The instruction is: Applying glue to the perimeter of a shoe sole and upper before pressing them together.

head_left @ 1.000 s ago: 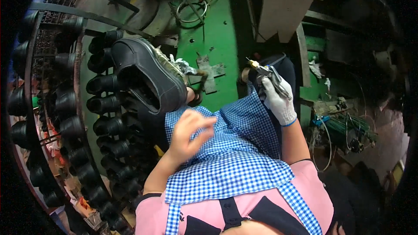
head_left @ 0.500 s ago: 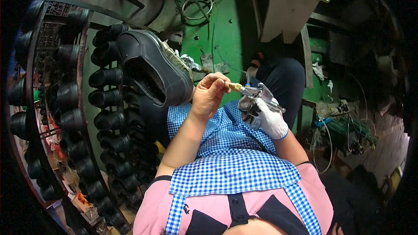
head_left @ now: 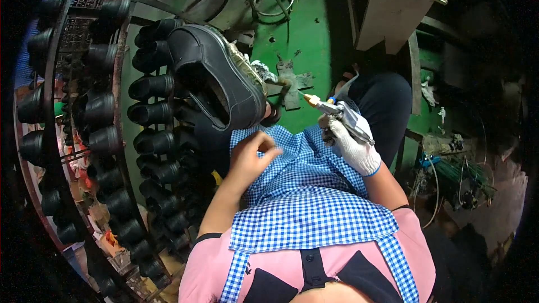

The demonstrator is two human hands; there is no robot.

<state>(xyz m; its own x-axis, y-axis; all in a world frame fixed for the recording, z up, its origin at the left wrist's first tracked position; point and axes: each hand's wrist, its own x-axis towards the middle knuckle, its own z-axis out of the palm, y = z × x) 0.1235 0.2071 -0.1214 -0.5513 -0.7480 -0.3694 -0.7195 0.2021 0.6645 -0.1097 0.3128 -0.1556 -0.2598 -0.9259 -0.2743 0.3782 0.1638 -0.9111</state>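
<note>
A spray gun (head_left: pixel 348 118) with a brass tip is gripped in my right hand (head_left: pixel 353 150), which wears a white knitted glove. Its nozzle points up and to the left, toward the large black shoe (head_left: pixel 247 90). Raised on a support, the shoe has its opening toward me and silvery, crumpled material along its right side. Below the heel, in front of my apron (head_left: pixel 306 219), my bare left hand (head_left: pixel 252 157) hangs with loosely bent fingers. A gap shows between its thumb and forefinger, and nothing is visible in it.
Racks of black shoes (head_left: pixel 151 112) stand close on my left. Ahead, a metal cross-shaped base (head_left: pixel 292 98) rests on the green floor (head_left: pixel 314 33) near a coiled hose (head_left: pixel 274 0). A pale wooden stand (head_left: pixel 390 14) is at the upper right, with tangled green strands (head_left: pixel 466 171) below it.
My left hand has let go of the spray gun's tip and dropped down and left. The gun's nozzle is now free, still in my right hand. The whole view has shifted slightly.
</note>
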